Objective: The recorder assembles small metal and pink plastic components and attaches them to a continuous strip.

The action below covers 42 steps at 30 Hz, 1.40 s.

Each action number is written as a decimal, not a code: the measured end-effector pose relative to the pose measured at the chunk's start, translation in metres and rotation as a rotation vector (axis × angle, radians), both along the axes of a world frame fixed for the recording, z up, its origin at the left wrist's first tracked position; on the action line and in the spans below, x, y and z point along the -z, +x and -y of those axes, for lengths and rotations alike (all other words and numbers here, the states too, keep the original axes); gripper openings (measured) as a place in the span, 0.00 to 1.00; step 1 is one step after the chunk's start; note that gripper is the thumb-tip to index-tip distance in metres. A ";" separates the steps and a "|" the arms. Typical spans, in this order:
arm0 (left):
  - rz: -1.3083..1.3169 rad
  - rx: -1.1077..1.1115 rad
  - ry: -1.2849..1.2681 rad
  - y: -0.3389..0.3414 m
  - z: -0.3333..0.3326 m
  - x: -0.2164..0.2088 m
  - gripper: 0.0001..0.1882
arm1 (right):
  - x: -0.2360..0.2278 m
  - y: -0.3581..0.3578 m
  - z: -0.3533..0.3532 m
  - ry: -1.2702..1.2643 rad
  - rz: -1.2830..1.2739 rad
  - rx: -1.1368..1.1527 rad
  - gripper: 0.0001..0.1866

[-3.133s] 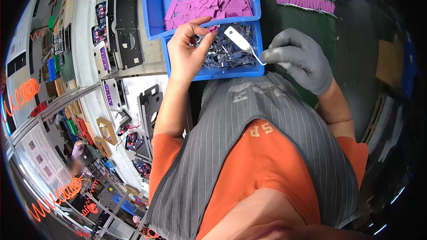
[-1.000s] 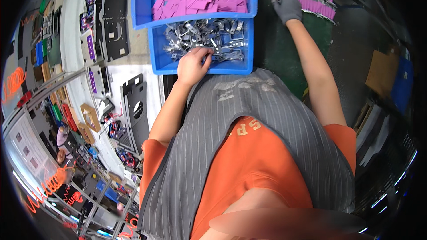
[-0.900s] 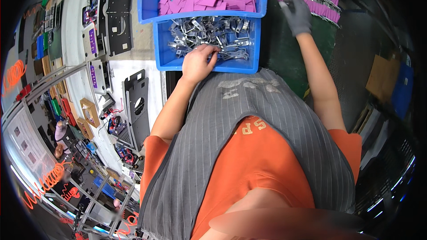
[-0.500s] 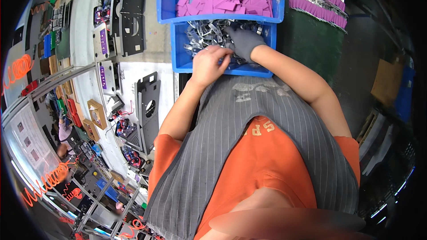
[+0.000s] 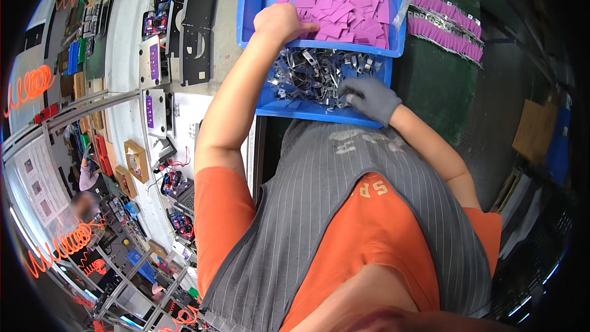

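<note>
Two blue plastic bins stand one behind the other in front of me. The far bin [image 5: 396,31] holds a heap of thin purple-pink rectangular pieces [image 5: 344,9]. My bare left hand [image 5: 279,23] reaches over its near left part, thumb pointing right onto the pieces; the other fingers are hidden behind the hand. In the near bin [image 5: 289,109] lies a jumble of small bent metal clips [image 5: 310,74]. At its right side, my right hand [image 5: 372,98] in a grey glove is closed, fingers curled low over the clips. Whatever sits between its fingertips is too small to make out.
On the green surface at the right lie two rows of metal clips with purple-pink pieces [image 5: 445,34]. A workbench on the left carries black metal panels [image 5: 198,43] and assemblies with wires [image 5: 175,181]. Orange coiled hoses [image 5: 64,246] hang farther left, near another person [image 5: 88,175].
My left hand has left the right hand's side and moved up to the far bin's pieces. My right hand has drawn back toward the near bin's lower right. The view has shifted slightly.
</note>
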State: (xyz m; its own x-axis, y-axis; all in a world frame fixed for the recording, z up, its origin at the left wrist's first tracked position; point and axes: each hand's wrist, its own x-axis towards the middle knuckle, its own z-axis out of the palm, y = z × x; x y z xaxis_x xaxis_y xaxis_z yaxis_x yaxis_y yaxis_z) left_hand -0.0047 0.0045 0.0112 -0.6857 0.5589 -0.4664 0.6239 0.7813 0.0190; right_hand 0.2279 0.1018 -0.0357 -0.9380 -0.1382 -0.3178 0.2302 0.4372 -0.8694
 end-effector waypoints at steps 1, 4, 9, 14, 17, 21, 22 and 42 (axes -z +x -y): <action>0.000 0.004 -0.002 -0.004 -0.002 0.006 0.24 | 0.000 0.006 -0.001 -0.002 0.000 0.004 0.13; 0.171 0.032 0.084 -0.011 0.001 0.004 0.26 | 0.001 0.017 -0.003 -0.090 -0.209 0.022 0.12; 0.461 -0.112 0.629 -0.015 0.025 0.003 0.18 | 0.002 0.019 -0.005 -0.236 -0.184 0.085 0.14; 0.722 -0.329 1.058 0.039 0.047 -0.039 0.14 | -0.025 0.029 -0.020 -0.566 0.054 0.251 0.11; 0.722 -0.263 1.040 0.071 0.060 -0.047 0.12 | -0.061 0.039 -0.041 -0.614 -0.038 0.321 0.11; 0.427 0.037 0.905 0.094 0.064 -0.061 0.13 | -0.106 0.041 -0.058 -0.704 -0.342 0.315 0.08; 0.327 0.148 0.900 0.097 0.064 -0.064 0.13 | -0.113 0.039 -0.063 -0.548 -0.451 0.195 0.07; 0.133 0.693 0.817 0.112 0.041 -0.071 0.09 | -0.080 0.015 -0.059 0.059 -0.524 -0.069 0.12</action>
State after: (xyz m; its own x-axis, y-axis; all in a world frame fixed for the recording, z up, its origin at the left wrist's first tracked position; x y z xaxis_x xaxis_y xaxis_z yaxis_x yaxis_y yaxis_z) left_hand 0.1073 -0.0369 0.0817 -0.0719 0.9817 0.1765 0.8799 -0.0209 0.4747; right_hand 0.2430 0.1608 0.0443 -0.9625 -0.2015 0.1815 -0.2593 0.4876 -0.8337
